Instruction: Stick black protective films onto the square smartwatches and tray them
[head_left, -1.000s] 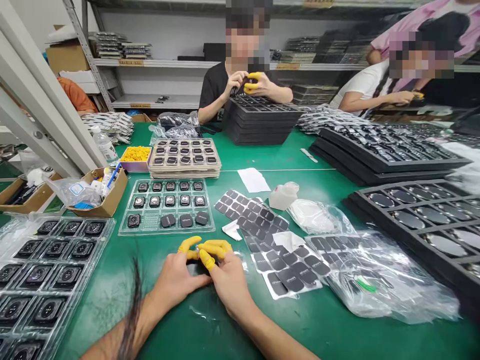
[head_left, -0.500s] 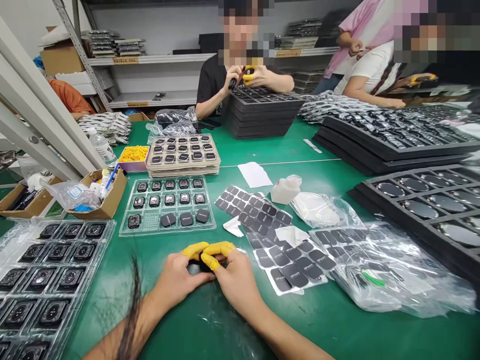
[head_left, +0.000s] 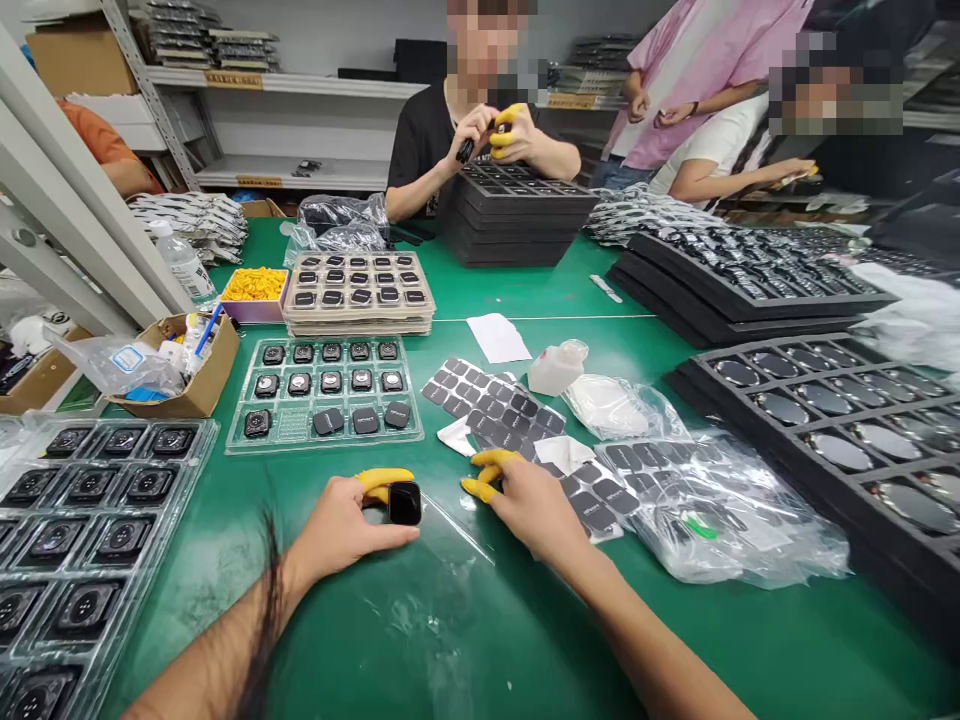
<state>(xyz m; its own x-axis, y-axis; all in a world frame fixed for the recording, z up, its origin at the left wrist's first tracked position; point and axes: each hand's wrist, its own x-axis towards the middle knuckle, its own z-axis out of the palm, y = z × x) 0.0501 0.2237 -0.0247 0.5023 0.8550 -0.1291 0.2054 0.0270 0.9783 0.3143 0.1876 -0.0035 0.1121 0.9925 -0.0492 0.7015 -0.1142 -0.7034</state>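
My left hand (head_left: 341,525) is closed on a strapless smartwatch (head_left: 405,503), its dark glossy square screen facing me. Yellow finger cots cover some fingertips on both hands. To the right, my right hand (head_left: 525,495) hovers low over the green table, thumb and forefinger apart, with no held thing visible between them. Beside it lie sheets of dark square stickers (head_left: 517,418), partly covered by the hand. Ahead of my left hand is a clear plastic tray (head_left: 281,428) with several watch bodies and, in its front row, dark square covers.
A larger tray of watches (head_left: 120,540) sits at left. Boxes of supplies (head_left: 214,375) and yellow finger cots (head_left: 255,283) stand behind. A white bottle (head_left: 556,367), plastic bags (head_left: 720,510) and black foam trays (head_left: 840,400) occupy the right. Co-workers sit opposite.
My hands were together around a dark object; now they are apart. The right hand has moved right towards the sticker sheets, while the left keeps the smartwatch, its screen now showing.
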